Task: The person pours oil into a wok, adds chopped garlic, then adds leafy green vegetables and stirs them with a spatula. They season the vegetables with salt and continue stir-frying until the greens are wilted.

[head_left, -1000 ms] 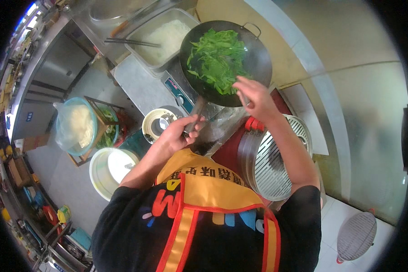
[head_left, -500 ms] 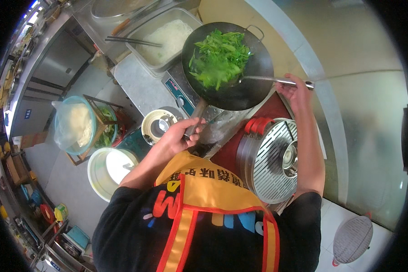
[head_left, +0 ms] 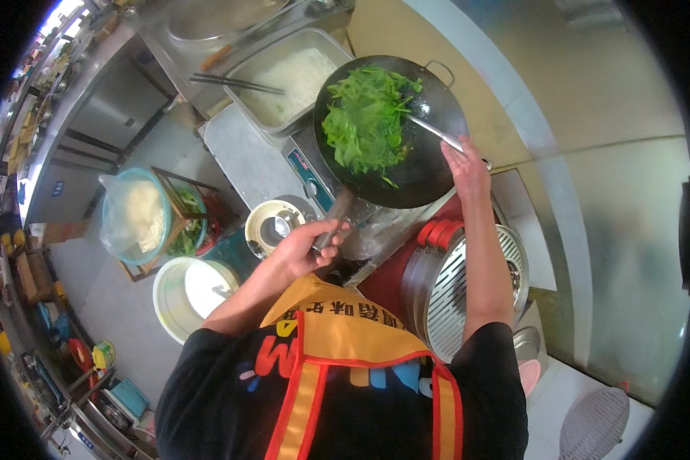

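Observation:
My left hand (head_left: 312, 244) is wrapped round the handle (head_left: 340, 215) of a dark wok (head_left: 431, 171). Leafy greens (head_left: 368, 123) lie heaped in the wok's left and middle part, bright green and partly blurred. In my right hand (head_left: 468, 166) is a long-handled metal cooking utensil (head_left: 435, 130), gripped near its end. Its working end is hidden among the greens, so I cannot tell whether it is a ladle or a spatula. The wok stands on a cooker with a turquoise control panel (head_left: 309, 181), which shows at its left.
A tub of white noodles (head_left: 307, 77) with dark chopsticks (head_left: 236, 83) across its rim stands behind-left of the wok. A round metal pot with a slotted top (head_left: 446, 307) sits under my right forearm. A cream bowl (head_left: 262, 244) and white bucket (head_left: 167, 300) are left, beyond them a blue basin (head_left: 113, 230).
My right hand has moved left and nearer to the wok, and the utensil's handle now slants down to the right. The greens have shifted and spread lower. My left hand keeps its grip.

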{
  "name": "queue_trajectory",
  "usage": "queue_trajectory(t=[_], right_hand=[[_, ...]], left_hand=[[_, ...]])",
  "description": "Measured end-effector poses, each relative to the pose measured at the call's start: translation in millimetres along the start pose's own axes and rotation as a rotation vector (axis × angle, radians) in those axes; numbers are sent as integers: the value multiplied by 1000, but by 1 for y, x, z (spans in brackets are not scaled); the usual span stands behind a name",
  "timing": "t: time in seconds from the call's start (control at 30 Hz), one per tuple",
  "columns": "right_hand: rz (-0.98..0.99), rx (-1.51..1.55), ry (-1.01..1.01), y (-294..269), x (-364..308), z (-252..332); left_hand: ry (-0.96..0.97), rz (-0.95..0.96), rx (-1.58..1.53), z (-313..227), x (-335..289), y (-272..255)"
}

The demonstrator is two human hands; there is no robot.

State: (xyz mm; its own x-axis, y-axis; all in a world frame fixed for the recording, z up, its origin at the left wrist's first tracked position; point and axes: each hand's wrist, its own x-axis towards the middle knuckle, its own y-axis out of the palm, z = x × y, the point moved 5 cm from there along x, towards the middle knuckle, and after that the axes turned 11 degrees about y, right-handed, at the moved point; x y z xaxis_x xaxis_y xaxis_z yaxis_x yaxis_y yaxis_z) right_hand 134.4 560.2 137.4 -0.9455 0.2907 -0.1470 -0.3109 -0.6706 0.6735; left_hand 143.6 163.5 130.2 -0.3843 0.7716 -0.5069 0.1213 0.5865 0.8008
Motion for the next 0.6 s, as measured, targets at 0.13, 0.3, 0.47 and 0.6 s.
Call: queue_trajectory(t=[0.13, 0.3, 0.47, 0.6], right_hand=[[-199, -517, -27, 80, -42, 28], [202, -1497, -261, 194, -127, 40], [500, -1780, -414, 202, -151, -13], [494, -1886, -469, 179, -105, -34]], left_hand=[[19, -19, 24, 1, 1, -2], [2, -15, 7, 4, 5, -8], [-20, -11, -20, 5, 9, -9], [-18, 23, -37, 5, 9, -9]])
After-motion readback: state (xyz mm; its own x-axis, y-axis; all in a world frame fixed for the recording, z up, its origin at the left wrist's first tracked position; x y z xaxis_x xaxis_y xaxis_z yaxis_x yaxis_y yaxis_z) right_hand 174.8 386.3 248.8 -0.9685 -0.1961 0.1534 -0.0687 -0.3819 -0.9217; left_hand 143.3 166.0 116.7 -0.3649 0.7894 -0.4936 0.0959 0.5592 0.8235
